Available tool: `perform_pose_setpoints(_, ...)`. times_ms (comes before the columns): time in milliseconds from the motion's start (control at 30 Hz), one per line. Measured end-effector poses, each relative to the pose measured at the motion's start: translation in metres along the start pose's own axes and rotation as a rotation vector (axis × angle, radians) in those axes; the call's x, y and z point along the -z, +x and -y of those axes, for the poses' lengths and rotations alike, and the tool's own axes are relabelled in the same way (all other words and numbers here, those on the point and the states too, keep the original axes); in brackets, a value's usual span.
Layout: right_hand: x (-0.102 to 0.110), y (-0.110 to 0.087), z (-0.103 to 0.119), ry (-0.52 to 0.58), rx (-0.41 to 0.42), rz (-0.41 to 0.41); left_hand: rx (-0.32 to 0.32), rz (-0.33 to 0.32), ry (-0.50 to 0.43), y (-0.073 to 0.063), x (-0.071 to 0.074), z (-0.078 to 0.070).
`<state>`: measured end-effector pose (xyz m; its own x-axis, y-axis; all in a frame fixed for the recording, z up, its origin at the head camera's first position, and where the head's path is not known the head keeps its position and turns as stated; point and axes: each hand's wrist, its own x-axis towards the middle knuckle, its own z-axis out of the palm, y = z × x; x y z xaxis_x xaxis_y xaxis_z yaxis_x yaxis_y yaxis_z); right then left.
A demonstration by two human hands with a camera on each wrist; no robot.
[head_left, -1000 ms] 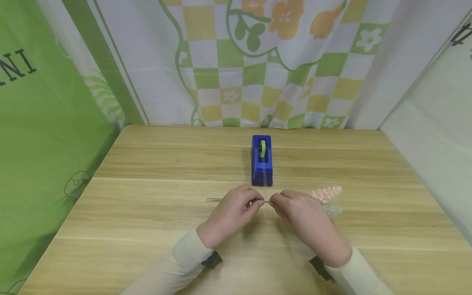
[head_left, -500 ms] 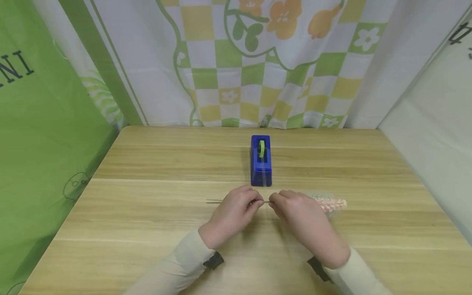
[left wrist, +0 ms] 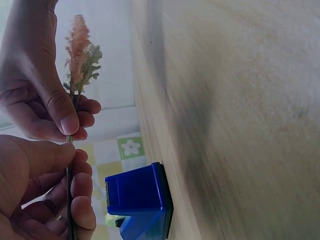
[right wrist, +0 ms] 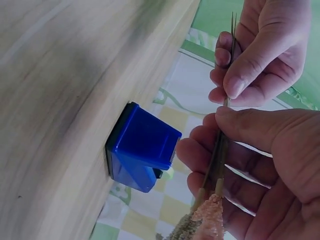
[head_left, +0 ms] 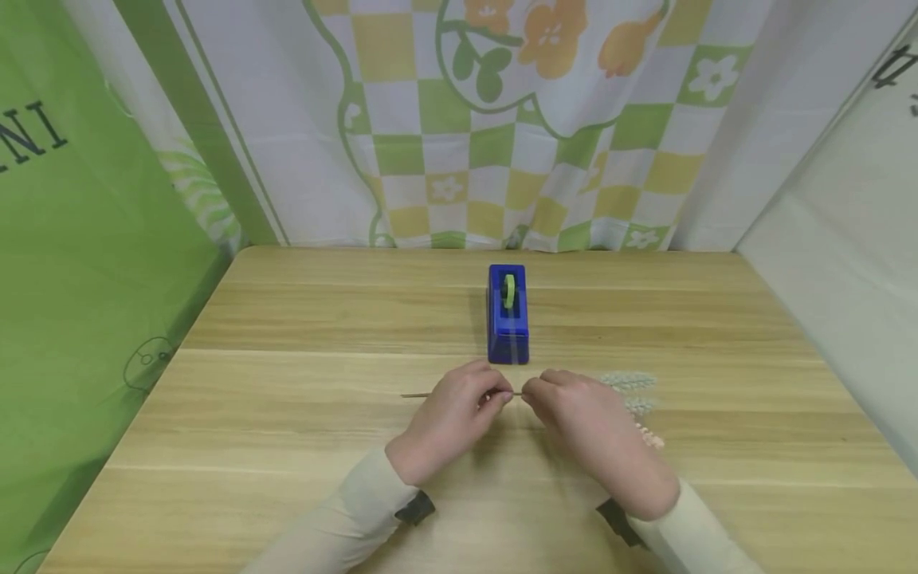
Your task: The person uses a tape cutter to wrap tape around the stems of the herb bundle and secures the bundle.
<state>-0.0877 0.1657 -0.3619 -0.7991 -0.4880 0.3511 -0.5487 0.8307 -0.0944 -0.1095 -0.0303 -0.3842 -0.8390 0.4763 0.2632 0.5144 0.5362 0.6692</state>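
Observation:
Both hands hold a thin bundle of artificial flower stems (head_left: 414,395) lying crosswise just above the table. My left hand (head_left: 457,410) pinches the stems between thumb and fingers, and their bare ends stick out on its left. Close beside it, my right hand (head_left: 591,430) pinches the same bundle nearer the flower heads. A short length of stem shows between the two hands. Past the right hand, a pink flower spike (head_left: 651,436) and grey-green sprigs (head_left: 634,381) fan out. In the right wrist view, the stems (right wrist: 216,155) cross the fingers of the right hand.
A blue tape dispenser (head_left: 508,327) with a yellow-green roll core stands on the wooden table (head_left: 323,319), just beyond the hands. Behind the table hangs a checked, flowered curtain (head_left: 495,159). A green cloth (head_left: 86,279) covers the left side.
The bundle has turned about its length: the pink spike went from the far side to the near side, and green sprigs now show on the far side. Both hands stay nearly in place.

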Motion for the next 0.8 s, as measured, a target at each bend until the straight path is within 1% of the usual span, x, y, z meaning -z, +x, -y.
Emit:
perform_pose_setpoints(267, -0.0008, -0.0004, -0.0011, -0.013, -0.003, -0.023, -0.008, 0.035, 0.017, 0.0022, 0.0000, 0.0026)
perform_pose_setpoints(533, -0.0007, 0.0016, -0.0011, 0.014, -0.007, 0.006, -0.012, 0.011, 0.026, 0.0035, -0.0011, 0.0043)
perform_pose_setpoints(800, -0.0013, 0.0027, -0.0019, -0.010, 0.006, 0.017, 0.008, -0.002, 0.022, 0.0036, -0.0032, 0.0061)
